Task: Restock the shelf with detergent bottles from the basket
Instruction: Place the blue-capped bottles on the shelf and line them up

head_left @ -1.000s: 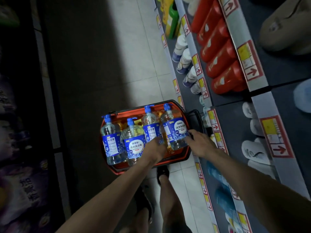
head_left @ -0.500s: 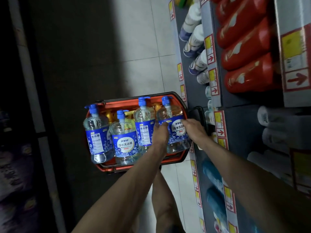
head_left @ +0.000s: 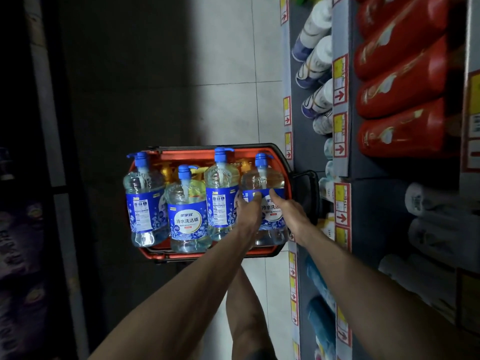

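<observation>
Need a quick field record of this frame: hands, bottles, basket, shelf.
left hand: grips rightmost bottle, left side
right hand: grips same bottle, right side, thumb on label
rightmost bottle: upright in basket, blue pump cap
other bottles: three, clear, blue labels, upright in basket, untouched
yellow bottles: behind the clear ones
basket: orange, on floor beside shelf
shelf: red bottles on upper tier
progress: bottle not yet out of basket
</observation>
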`<state>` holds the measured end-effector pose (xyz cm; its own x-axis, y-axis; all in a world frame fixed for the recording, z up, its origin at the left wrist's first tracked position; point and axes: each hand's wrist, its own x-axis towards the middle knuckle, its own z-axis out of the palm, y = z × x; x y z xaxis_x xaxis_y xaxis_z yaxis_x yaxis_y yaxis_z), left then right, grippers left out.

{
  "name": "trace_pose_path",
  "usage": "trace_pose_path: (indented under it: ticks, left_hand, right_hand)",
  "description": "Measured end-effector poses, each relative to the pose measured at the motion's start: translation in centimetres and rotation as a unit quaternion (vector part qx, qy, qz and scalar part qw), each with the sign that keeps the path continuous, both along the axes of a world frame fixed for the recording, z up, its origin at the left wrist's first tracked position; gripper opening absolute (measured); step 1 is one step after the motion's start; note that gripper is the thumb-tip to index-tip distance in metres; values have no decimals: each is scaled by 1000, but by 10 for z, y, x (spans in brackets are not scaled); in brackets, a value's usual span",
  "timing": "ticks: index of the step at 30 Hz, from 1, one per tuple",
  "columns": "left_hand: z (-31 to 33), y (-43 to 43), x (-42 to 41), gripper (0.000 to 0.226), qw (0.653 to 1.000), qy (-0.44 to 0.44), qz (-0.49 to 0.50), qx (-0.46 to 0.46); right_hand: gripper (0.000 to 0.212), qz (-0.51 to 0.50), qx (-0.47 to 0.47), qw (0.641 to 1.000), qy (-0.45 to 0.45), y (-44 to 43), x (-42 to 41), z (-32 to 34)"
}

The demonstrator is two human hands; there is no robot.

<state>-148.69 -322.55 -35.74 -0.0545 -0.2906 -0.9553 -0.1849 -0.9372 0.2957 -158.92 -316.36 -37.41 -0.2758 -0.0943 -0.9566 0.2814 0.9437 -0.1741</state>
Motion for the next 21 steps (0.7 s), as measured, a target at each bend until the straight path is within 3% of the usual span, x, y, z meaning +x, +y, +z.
trace_pose_path:
  ticks: [4, 7, 12, 17, 21]
  left_hand:
    - [-2, 6, 7, 42, 999, 23, -28, -26]
    - [1, 16, 14, 36, 997, 29, -60, -44]
    - [10, 30, 25, 26, 993, 65, -83, -58]
    - [28, 37, 41, 22, 989, 114, -78, -60]
    - [63, 34, 61, 26, 989, 130, -36, -61]
  right_hand:
    - [98, -46, -3, 999, -12, 16, 11, 1]
    - [115, -139, -17, 989, -45, 31, 27, 2]
    - [114, -247, -50, 968, 9, 50, 41, 5]
    - [49, -240, -92, 965, 59, 55, 51, 35]
    - [36, -226, -152, 960, 58, 48, 60, 70]
